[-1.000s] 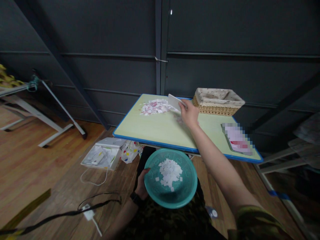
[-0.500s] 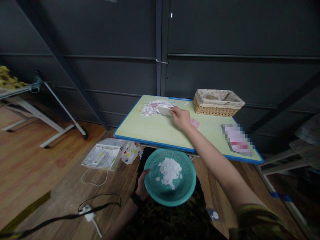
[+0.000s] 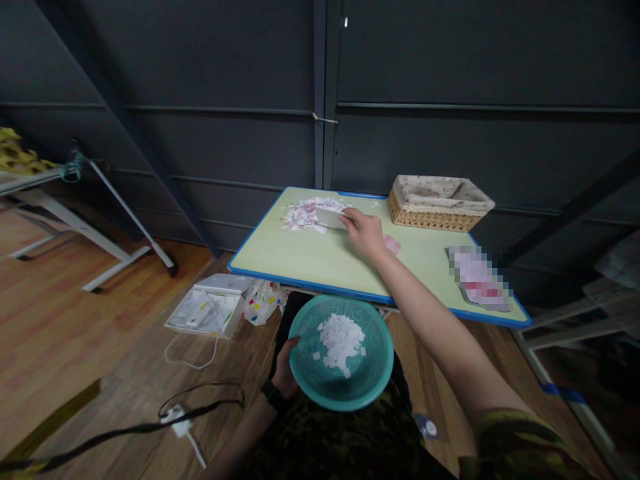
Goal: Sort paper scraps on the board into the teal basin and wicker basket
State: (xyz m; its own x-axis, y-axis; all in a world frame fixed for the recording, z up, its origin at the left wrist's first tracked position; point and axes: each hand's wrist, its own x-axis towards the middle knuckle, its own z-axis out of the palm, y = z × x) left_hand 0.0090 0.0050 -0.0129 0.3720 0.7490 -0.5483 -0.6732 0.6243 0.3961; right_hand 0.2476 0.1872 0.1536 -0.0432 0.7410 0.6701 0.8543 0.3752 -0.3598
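White card (image 3: 330,217): a second ago it was lifted and tilted, off the right end of the scrap pile (image 3: 304,213), close to the wicker basket (image 3: 441,201). Half a second ago it was down low at the pile's right edge. Now it sits a bit further in, edge down against the pile's right side, on the far part of the green table (image 3: 310,257). The pile looks about the same shape.

Right hand (image 3: 368,233): arm stretched out over the table, fingers closed on the card's right end, thumb side not clear. It has shifted left, away from the wicker basket. A pink scrap (image 3: 393,245) lies just right of the wrist.

Left hand (image 3: 285,368): curled on the left rim of the teal bowl (image 3: 373,373), thumb over the rim. Same grip and same spot as before, below the table's near blue edge, over the lap. A heap of white scraps (image 3: 341,340) sits in the bowl's middle, unchanged.

A blurred-out flat item (image 3: 477,277) lies near the table's right corner. On the floor left of the bowl are a white box (image 3: 210,310) and a spotted bag (image 3: 263,301).
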